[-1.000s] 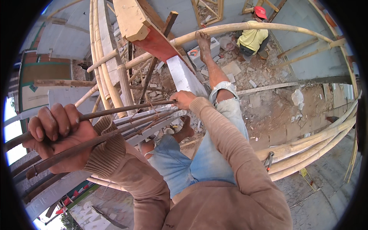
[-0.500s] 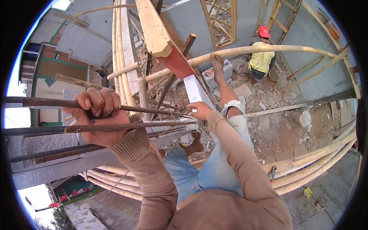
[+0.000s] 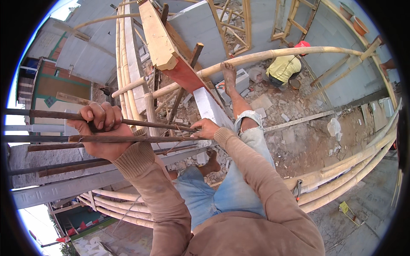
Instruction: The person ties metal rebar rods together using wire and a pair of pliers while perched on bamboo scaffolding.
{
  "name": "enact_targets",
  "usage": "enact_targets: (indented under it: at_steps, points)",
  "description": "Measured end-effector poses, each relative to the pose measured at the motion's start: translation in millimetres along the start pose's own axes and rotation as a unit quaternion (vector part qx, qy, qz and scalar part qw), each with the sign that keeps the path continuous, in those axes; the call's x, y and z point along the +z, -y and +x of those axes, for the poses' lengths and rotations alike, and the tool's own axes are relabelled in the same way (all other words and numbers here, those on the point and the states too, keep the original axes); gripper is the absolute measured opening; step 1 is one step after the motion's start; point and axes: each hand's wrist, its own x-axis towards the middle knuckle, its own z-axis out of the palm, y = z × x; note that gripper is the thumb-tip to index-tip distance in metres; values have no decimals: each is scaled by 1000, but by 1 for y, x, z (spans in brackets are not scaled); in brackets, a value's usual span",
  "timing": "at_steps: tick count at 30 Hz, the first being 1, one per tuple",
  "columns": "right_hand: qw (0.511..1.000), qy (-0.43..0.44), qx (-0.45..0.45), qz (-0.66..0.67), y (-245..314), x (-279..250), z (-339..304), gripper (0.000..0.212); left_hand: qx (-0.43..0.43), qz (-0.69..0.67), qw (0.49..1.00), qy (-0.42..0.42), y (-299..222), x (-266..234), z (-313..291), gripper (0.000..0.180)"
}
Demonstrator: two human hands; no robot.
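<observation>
My left hand (image 3: 104,121) is closed in a fist around the upper of two dark, rusty steel rods (image 3: 156,125). Just below, a second steel rod (image 3: 124,139) passes along the heel of that palm. Both rods run rightward to my right hand (image 3: 206,128), whose fingers are pinched around their far ends; exactly what lies between the fingertips is hidden. Thin rusty tie wire (image 3: 173,148) hangs around the bars near that end. Beneath them, more steel rods (image 3: 64,167) extend out over a grey metal channel (image 3: 64,187).
One bare foot (image 3: 229,77) rests on a bamboo pole (image 3: 277,53); rubble lies below. A red-white wooden beam (image 3: 188,72) and a white block (image 3: 209,106) stand ahead. Pincers (image 3: 298,187) hang at bamboo rails (image 3: 329,181) on the right. Another person (image 3: 284,67) crouches beyond.
The whole view has shifted slightly, so most things sit farther left. Both hands keep their hold on the rods. The other person has bent farther forward.
</observation>
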Motion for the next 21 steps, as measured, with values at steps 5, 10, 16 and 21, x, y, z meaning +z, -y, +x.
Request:
enact_targets:
  at_steps: [5, 10, 16, 21]
  points:
    - [999, 51, 5, 9, 9, -4, 4, 25, -1, 8, 1000, 17, -1, 0, 1, 40]
    - [997, 66, -24, -28, 12, -4, 2, 25, 0, 13, 998, 59, -2, -1, 1, 39]
    - [996, 71, 5, -51, 15, -8, -2, 24, -3, 36, 999, 19, -2, 4, -13, 57]
    - [996, 78, 24, -39, 22, -1, -1, 23, 7, 44, 998, 46, 8, -1, -39, 79]
